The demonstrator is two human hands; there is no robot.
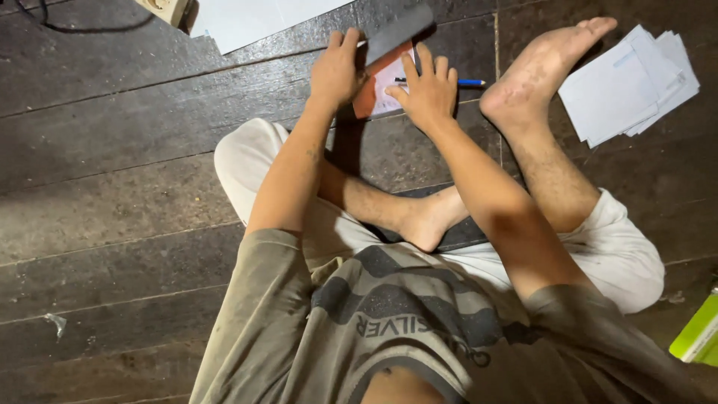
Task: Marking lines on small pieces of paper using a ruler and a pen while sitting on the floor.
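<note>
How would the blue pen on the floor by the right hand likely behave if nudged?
The pen looks slim and round, so it would probably roll across the floorboards. It seems light and stiff, likely easy to pinch. It lies just past the right hand, so a stray brush could shift it.

Person seated on dark wooden plank floor (112, 187). Left hand (335, 69) grips the near end of a flat dark rectangular ruler (396, 31), held tilted above an orange-edged white card (380, 86). Right hand (428, 91) presses flat on that card, fingers spread. Blue pen (470, 82) lies just beside the right hand. Stack of white paper sheets (632, 84) sits beyond the bare foot (542, 67).
</note>
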